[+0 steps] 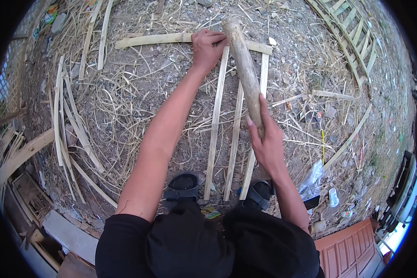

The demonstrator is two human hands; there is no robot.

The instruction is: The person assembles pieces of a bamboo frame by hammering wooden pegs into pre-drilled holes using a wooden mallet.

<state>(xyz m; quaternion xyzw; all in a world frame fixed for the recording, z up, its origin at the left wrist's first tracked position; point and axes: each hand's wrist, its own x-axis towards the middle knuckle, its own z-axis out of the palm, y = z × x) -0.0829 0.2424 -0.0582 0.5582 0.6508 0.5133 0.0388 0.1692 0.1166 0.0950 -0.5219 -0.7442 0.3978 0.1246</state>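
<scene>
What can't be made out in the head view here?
- Spot where the left hand presses the crosswise bamboo slat: covered by the hand.
- Lower end of the wooden club: hidden inside the right hand.
- Near ends of the three upright slats: blocked by knees and sandals.

R hand [268, 144] grips wooden club [243, 69].
</scene>
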